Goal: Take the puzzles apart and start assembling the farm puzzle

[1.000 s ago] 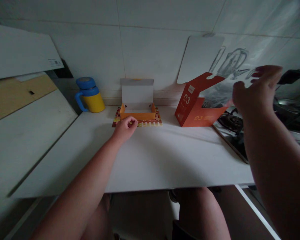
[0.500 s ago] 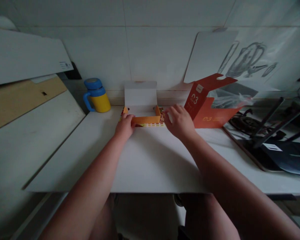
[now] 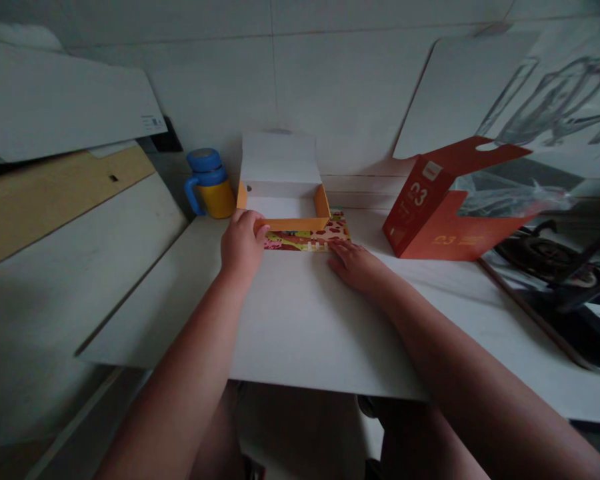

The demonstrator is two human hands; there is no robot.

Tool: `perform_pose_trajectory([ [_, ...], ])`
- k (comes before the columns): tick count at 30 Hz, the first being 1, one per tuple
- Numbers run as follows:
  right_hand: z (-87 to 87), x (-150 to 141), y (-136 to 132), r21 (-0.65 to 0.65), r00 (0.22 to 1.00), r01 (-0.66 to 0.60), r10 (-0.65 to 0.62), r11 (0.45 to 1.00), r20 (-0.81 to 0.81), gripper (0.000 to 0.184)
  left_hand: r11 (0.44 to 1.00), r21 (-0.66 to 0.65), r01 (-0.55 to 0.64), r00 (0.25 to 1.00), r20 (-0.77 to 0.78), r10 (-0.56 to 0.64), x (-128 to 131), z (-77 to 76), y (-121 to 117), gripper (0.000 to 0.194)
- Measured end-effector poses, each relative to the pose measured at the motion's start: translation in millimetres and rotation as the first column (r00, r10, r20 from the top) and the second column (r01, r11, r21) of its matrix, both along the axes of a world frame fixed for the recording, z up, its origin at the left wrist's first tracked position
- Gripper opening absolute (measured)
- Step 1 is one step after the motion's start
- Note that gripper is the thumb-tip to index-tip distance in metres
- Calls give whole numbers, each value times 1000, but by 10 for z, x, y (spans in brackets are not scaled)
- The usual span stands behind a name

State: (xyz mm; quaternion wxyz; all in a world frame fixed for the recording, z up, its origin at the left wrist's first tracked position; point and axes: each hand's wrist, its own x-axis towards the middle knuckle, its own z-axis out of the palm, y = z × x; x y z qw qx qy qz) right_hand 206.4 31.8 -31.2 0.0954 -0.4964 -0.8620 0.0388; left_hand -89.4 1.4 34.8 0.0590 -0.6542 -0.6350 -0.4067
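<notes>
Your left hand grips the orange-sided cardboard box at its near left corner, thumb against the front wall and fingers over the rim. That corner probably gives you a firm hold while leaving the white interior uncovered. The box sits toward the back of the white countertop, over a colorful printed sheet, its lid standing open near the tiled wall.

Your right hand is open and palm down, holding nothing, fingertips on the sheet's near right edge — likely steadying it while the other hand has the box. Whether the box is fully clear of the sheet, you cannot tell from this angle.

Compared with half a second ago, your right hand is lower: it was raised beside the box with its fingers curled, and now it rests on the print. The box is farther left over the sheet, so more of the pattern shows on the right and in front. The blue-and-yellow mug and the red "03" carton, with clear plastic spilling from its top, stand where they were.
</notes>
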Motion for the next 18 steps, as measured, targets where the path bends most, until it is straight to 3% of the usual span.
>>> perform_pose_trajectory([
  [4,-9,44,24,-15,1000,-20,20,1000,-11,64,992,63,-105,994,-19,107,48,163,-402,8],
  [7,-20,73,25,-24,999,-29,29,999,-14,65,975,104,-196,978,-58,202,42,202,-770,12],
  [13,-21,56,-28,-26,999,-12,11,1000,-33,64,903,165,-396,906,-87,413,-196,107,-1374,23],
  [18,15,45,-52,-50,1000,1,-2,999,-16,66,863,96,-496,863,-55,502,-466,36,-1542,24],
])
